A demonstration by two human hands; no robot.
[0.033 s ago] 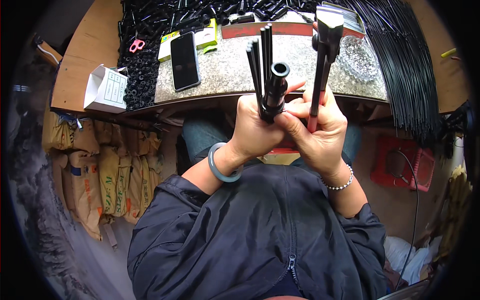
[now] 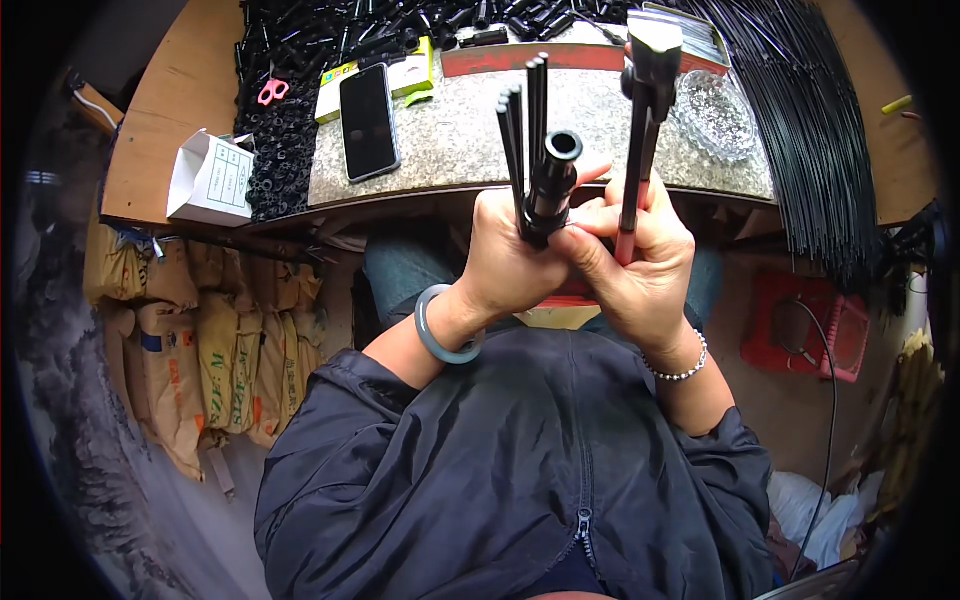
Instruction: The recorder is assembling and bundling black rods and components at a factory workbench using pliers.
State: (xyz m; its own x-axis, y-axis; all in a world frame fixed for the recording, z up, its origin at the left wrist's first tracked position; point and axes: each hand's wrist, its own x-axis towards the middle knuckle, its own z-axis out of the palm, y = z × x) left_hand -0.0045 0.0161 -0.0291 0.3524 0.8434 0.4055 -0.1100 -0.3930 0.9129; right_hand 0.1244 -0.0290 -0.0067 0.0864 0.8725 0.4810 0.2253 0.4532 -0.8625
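Observation:
My left hand is closed around a black tubular part with a round hollow end facing up. Several thin black rods stand up from the same grip, beside the tube. My right hand meets the left at the tube's base, thumb and fingertips pressed together there. It also holds an upright dark hand tool with a broad, pale, shiny head and reddish grips; its exact kind is unclear. Whatever lies between the right fingertips is hidden.
On the speckled worktop lie a phone, a clear glass dish and a red strip. Black parts heap at the back, long black rods at right. A white box and pink scissors sit left.
The tube and rods have tipped very slightly, their upper ends shifting a little right and down. The tool's head has moved slightly left. Both grips look the same.

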